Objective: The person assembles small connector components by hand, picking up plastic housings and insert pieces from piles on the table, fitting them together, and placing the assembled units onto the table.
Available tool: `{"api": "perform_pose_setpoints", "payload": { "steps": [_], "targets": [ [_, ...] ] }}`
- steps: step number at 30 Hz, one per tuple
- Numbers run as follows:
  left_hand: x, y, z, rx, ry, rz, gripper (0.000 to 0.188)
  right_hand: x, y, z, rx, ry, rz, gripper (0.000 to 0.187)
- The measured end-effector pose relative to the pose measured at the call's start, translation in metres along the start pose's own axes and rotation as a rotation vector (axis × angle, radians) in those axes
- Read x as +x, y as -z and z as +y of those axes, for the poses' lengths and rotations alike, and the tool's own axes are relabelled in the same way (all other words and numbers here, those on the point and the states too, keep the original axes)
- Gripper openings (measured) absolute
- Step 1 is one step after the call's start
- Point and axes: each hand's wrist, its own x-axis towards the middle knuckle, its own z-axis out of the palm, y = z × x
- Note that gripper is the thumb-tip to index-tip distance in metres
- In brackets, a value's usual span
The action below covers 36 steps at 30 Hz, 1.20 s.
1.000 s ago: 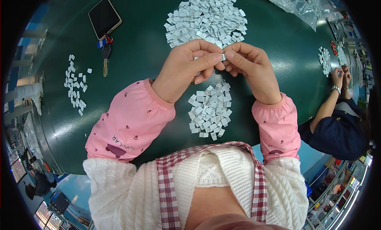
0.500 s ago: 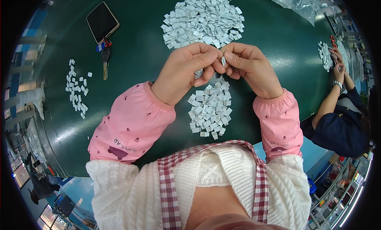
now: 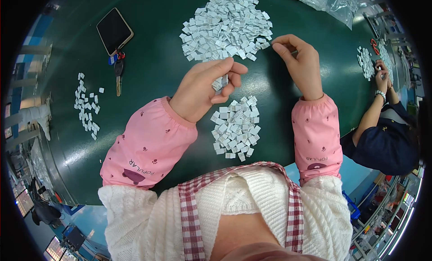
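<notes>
Several small white plastic connector housings (image 3: pixel 219 83) rest in the curled fingers of my left hand (image 3: pixel 202 81), which is closed loosely round them, with the thumb on top. My right hand (image 3: pixel 300 65) has its thumb and forefinger stretched toward the right edge of a large pile of white connector housings (image 3: pixel 225 27); a small gap shows at the fingertips and no piece is visible there. Below and between my hands lies a smaller heap of the same housings (image 3: pixel 236 128), some with slots facing up.
On the green table (image 3: pixel 148 49) lie a phone (image 3: pixel 114 31) and a key (image 3: pixel 119 76) at the left, with scattered white pieces (image 3: pixel 87 105) below them. A clear plastic bag (image 3: pixel 328 6) is at the far right. A co-worker's hands (image 3: pixel 381 76) handle other white pieces at the right edge.
My hands have parted: the right has moved right and up to the big pile's edge, while the left stays near its place. The piece held between them no longer shows there.
</notes>
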Motion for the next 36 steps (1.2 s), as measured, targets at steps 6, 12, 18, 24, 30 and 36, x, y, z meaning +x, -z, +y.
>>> {"api": "perform_pose_setpoints", "payload": {
  "steps": [6, 12, 18, 24, 30, 36],
  "targets": [
    [-0.001, 0.011, 0.001, 0.021, -0.01, -0.052, 0.029, 0.008, -0.004, 0.018, -0.385, 0.091, 0.073, 0.015],
    [0.001, 0.006, 0.0, 0.039, -0.036, -0.003, 0.026, 0.01, -0.011, 0.014, -0.549, 0.131, 0.1, 0.016],
    [0.005, 0.0, -0.005, 0.111, -0.111, 0.08, 0.025, -0.002, -0.008, -0.009, -0.076, -0.022, -0.054, 0.014],
    [0.004, 0.004, -0.006, 0.261, -0.085, 0.022, 0.026, -0.012, -0.016, -0.026, 0.417, -0.054, -0.304, 0.013],
    [0.003, 0.005, -0.004, 0.2, -0.017, -0.061, 0.026, -0.015, -0.017, -0.028, 0.565, -0.164, -0.294, 0.015],
    [0.003, 0.002, -0.004, 0.174, -0.002, -0.072, 0.026, -0.017, -0.016, -0.031, 0.538, -0.155, -0.253, 0.017]
  ]
}}
